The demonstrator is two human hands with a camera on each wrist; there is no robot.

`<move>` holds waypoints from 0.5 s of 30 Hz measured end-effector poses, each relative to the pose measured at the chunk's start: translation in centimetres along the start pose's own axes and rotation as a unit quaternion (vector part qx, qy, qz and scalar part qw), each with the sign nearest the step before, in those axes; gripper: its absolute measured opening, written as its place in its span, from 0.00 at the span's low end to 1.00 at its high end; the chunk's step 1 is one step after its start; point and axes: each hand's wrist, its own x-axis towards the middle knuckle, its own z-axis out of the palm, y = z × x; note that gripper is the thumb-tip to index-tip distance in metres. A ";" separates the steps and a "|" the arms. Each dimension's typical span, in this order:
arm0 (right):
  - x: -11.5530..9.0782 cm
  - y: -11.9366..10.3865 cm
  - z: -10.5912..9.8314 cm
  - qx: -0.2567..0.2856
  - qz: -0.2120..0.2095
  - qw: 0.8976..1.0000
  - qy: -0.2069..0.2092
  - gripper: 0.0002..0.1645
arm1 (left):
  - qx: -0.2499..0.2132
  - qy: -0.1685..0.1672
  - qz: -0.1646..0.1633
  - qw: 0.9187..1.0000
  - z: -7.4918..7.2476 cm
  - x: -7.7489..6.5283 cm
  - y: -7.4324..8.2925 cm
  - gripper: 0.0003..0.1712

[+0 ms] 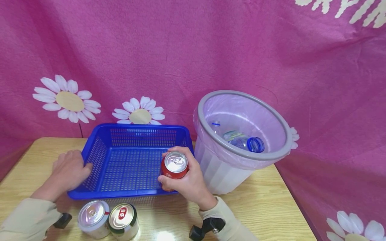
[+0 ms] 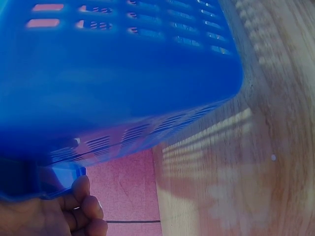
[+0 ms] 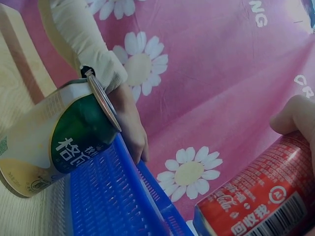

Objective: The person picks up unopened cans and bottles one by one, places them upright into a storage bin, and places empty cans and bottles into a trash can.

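Note:
My right hand grips a red soda can upright over the front right part of a blue plastic basket. In the right wrist view, printed text and a barcode show on the red can. My left hand holds the basket's left rim, its fingers curled at the edge in the left wrist view. In front of the basket stand two more cans: a whitish can and a green and cream can with a red tab.
Right of the basket stands a white bin with a grey rim and a clear liner. Plastic bottles lie inside it. A pink flowered cloth hangs behind the wooden table.

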 end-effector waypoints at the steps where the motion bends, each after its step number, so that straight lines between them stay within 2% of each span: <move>1: 0.1 0.0 -0.1 -0.009 -0.002 1.000 0.001 0.42 | 0.000 0.000 0.000 1.000 0.0 0.0 0.0 0.22; 8: 0.6 0.4 -0.4 -0.060 -0.008 0.998 0.019 0.42 | -0.001 0.001 0.000 1.000 0.1 0.1 -0.1 0.21; 15: 0.8 0.9 -0.7 -0.063 0.000 0.997 0.033 0.41 | -0.001 0.005 0.001 1.000 0.3 0.1 -0.2 0.21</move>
